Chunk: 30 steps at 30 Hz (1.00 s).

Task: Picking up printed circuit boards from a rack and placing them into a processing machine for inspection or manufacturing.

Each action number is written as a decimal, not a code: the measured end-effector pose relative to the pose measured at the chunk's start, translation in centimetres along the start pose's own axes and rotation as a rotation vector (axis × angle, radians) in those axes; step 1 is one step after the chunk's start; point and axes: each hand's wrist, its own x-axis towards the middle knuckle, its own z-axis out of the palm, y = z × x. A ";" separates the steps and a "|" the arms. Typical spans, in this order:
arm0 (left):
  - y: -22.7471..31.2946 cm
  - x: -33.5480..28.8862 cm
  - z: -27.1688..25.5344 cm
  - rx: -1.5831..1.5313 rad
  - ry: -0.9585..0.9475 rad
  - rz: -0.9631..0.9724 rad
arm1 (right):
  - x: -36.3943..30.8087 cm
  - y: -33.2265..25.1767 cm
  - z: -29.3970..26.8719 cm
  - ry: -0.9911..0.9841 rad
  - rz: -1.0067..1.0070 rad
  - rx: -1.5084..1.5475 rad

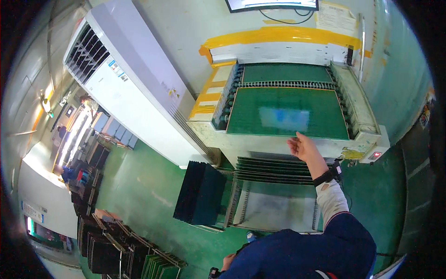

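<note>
A green rectangular panel (285,111) lies flat on the roller conveyor (364,104), its near edge at the machine's front lip. Just below that edge, my right hand (303,148) reaches forward with loosely bent fingers, some of them apart. Nothing shows in it, and I cannot tell whether a fingertip touches the panel. A second green panel (285,73) lies farther back, beyond a row of small rollers. My left hand (228,262) is low by my body at the lower edge, its fingers mostly hidden.
Below the conveyor stands a slotted rack (278,204) with several panels on edge. Left of it is a stack of dark panels (200,193). A tall white air conditioner (139,93) stands at the left. More loaded racks (121,251) are at lower left. People work far left.
</note>
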 end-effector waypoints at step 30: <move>9.5 -8.1 -2.8 0.051 -0.053 0.066 | -7.0 16.1 -2.2 0.009 -0.676 -1.707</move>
